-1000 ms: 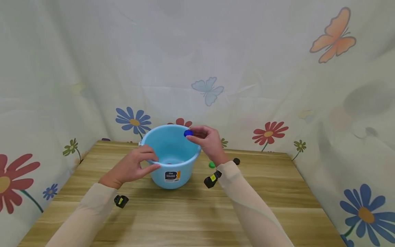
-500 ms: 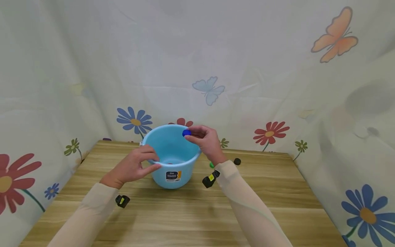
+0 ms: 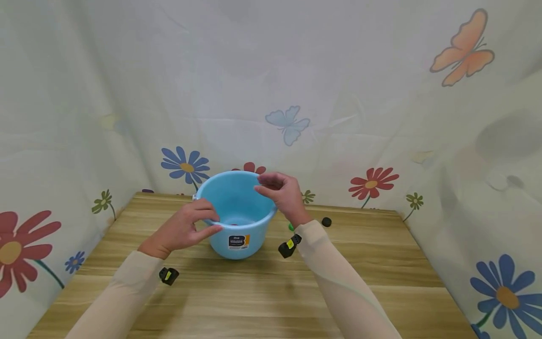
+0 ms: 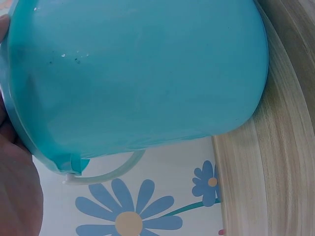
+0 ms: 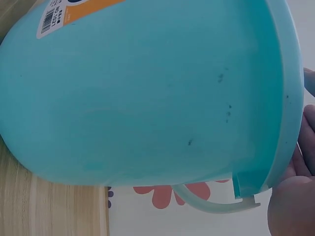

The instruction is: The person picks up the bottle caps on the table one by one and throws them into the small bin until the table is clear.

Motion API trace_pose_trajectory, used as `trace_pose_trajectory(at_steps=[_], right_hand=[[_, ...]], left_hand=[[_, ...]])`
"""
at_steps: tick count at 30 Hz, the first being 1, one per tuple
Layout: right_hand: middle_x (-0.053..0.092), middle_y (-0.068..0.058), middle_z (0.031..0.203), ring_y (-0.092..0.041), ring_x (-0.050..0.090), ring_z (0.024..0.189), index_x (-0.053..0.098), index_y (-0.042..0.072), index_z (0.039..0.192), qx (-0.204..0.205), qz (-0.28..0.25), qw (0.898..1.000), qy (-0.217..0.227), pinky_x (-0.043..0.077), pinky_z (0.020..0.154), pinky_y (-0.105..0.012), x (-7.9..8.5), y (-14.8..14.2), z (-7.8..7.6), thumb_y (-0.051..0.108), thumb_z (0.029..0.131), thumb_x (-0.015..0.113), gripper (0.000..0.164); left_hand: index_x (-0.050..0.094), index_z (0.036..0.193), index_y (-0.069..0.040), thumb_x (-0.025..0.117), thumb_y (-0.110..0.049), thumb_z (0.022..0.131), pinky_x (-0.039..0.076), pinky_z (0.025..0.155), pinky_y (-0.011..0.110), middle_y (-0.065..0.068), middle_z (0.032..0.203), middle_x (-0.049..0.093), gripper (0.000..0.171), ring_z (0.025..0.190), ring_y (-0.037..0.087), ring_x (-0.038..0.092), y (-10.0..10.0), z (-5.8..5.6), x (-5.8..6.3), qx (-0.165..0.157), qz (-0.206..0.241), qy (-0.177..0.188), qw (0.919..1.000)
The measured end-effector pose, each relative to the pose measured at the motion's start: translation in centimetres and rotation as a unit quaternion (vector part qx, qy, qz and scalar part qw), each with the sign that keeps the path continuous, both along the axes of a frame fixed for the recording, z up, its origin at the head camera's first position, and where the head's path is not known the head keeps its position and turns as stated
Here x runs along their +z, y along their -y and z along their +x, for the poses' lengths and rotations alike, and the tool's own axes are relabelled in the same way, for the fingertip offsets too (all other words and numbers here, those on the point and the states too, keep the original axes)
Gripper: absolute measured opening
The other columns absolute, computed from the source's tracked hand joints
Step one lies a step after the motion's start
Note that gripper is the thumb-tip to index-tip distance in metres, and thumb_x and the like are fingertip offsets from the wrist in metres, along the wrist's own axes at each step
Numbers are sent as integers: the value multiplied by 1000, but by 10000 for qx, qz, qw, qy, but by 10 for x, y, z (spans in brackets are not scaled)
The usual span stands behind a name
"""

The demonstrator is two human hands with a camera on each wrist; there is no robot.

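Observation:
A light blue bucket (image 3: 243, 238) with a label on its front stands upright on the wooden table. My left hand (image 3: 182, 226) holds its near left rim, fingers over the edge and thumb along the outside. Over the right side of the rim hovers my right hand (image 3: 288, 195), thumb and fingers parted with nothing between them. A sliver of something red shows low inside the bucket; most of the bottom is hidden by the near wall. No blue disc is visible now. Past my right wrist lie a green disc (image 3: 291, 227), partly covered, and a black disc (image 3: 326, 221).
The wooden table (image 3: 360, 263) ends at a pale curtain (image 3: 237, 94) printed with flowers and butterflies, which also hangs on both sides. A pale bucket handle (image 5: 211, 205) hangs at the bucket's far side in the right wrist view.
My right hand has let go of the small blue disc it pinched over the bucket, and the disc is out of sight. The left hand stays on the rim.

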State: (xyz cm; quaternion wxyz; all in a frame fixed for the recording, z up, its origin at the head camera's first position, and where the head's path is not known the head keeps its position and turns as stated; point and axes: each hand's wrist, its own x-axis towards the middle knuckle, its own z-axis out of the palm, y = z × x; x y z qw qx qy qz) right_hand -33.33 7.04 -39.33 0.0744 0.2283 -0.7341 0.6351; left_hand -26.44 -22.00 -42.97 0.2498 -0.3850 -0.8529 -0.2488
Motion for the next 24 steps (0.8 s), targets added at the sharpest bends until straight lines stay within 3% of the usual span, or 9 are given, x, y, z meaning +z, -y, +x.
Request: trace_pose_trajectory(at_steps=[4, 11, 18, 24], right_hand=[[73, -6, 122, -21, 70, 112, 73, 14, 121, -57, -31, 10000, 33, 58, 96, -34, -2, -3, -1, 34, 85, 85, 43], [72, -13, 125, -23, 70, 112, 71, 4, 124, -110, -276, 9995, -98, 58, 95, -33, -7, -16, -5, 31, 87, 84, 48], [71, -21, 123, -20, 71, 108, 74, 7, 117, -415, -466, 9979, -148, 58, 93, -27, -17, -40, -10, 18, 89, 81, 31], [72, -20, 120, -16, 72, 102, 73, 4, 116, -512, -591, 9966, -243, 59, 87, -24, -34, -65, -16, 22, 88, 83, 34]], left_hand=[[74, 92, -24, 87, -25, 82, 60, 86, 49, -11, 95, 66, 17, 94, 10, 61, 0, 0, 1, -2, 9, 1, 10000], [74, 91, -25, 88, -24, 81, 60, 85, 48, -12, 94, 65, 17, 93, 8, 60, 0, -1, 0, 0, -15, -33, 10000], [74, 91, -25, 88, -25, 81, 60, 86, 49, -12, 94, 66, 17, 93, 8, 60, 0, 0, 0, 6, -1, -16, 10000], [74, 91, -26, 88, -24, 81, 60, 86, 49, -13, 94, 65, 17, 93, 8, 60, 0, 0, 0, 23, -19, -35, 10000]])
